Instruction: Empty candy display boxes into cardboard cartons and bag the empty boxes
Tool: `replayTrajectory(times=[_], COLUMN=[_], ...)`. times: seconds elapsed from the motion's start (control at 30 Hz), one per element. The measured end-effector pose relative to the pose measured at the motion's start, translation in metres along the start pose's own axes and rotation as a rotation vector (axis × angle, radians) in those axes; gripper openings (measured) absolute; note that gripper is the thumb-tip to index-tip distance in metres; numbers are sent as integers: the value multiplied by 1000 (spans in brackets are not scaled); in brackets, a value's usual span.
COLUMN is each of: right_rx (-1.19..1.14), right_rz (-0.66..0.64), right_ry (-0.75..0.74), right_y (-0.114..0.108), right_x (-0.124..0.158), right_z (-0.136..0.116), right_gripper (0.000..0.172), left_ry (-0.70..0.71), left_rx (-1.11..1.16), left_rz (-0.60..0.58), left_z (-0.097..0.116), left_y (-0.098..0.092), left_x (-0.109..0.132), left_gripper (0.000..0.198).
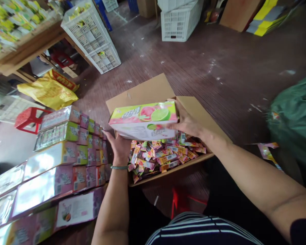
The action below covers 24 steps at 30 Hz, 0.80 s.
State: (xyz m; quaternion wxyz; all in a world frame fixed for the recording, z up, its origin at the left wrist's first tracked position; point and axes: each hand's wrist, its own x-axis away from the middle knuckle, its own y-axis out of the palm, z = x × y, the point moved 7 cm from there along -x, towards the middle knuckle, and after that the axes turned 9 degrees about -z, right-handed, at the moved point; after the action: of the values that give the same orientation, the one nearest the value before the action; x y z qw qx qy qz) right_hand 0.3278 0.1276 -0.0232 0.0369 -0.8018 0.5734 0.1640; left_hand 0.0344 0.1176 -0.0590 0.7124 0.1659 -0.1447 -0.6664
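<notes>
The left hand point(119, 145), thumb out, props the left end, and the right hand point(188, 122) curls round the right end of one long pink-and-green shiny box point(142, 117), probably to keep it steady. It is above one open brown cardboard carton point(146, 89) of small pink-and-orange shiny packets point(165, 157), too many to count. Two white plastic crates point(88, 35) stand stacked beyond

Oblong box point(142, 119) was printed green, pink, white, with fruit | was held slightly tilted over open carton point(145, 91)
</notes>
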Motion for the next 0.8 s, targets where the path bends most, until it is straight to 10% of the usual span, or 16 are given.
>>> replayTrajectory(times=[0.17,0.43,0.8], right_rx=[-98,6,125], right_rz=[117,66,274], right_ry=[-6,-160,-336], right_y=[-18,19,-15], right_x=[-11,-6,-4], right_z=[9,-3,-14], right_gripper=[83,85,77], left_ry=[-80,167,248], left_rx=[-135,-151,-232], left_rz=[-225,-132,-127], left_z=[-13,27,28], left_y=[41,19,13], left_x=[17,24,23], left_gripper=[89,91,87])
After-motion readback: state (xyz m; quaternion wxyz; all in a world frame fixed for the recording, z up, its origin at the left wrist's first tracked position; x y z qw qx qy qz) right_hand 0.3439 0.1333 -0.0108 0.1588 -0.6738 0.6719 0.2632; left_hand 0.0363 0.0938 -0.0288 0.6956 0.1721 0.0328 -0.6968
